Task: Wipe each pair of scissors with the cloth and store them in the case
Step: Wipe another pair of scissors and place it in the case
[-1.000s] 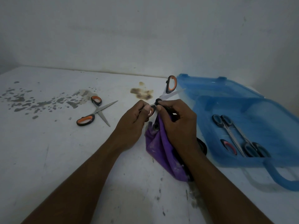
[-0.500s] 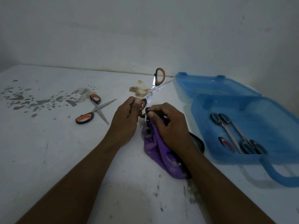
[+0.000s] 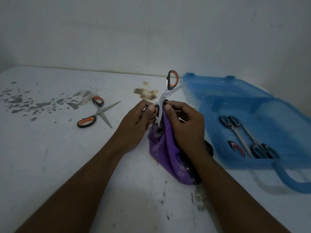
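Orange-handled steel scissors are held upright, blades apart: a handle is pinched by the left hand, a blade gripped through purple cloth by the right hand, nearer the blue plastic case.

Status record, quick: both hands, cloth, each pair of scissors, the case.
left hand: pinches held scissors by the lower handle, blades open
right hand: grips cloth against a blade
spare scissors: lying open on table, left of the hands
case: lid open, right of the hands
stored scissors: dark-handled pairs inside the case
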